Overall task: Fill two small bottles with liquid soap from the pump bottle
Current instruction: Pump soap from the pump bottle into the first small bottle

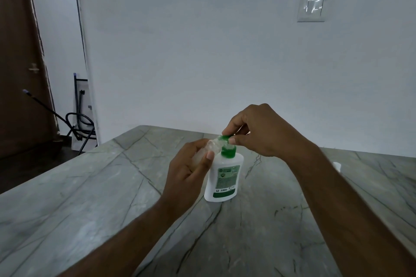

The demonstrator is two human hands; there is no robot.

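Pressing pump bottle (222, 175), clear small bottle (208, 148) at nozzle

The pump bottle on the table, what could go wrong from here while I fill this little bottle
1. The pump bottle stands free on the stone table; only the right hand touches it, at the green pump head. A hard or off-centre press might tip it.
2. The left hand holds the small clear bottle tilted at the spout. If its mouth drifts, soap could run onto the fingers or table.
3. The small bottle's fill level is hard to see, so overfilling is possible.
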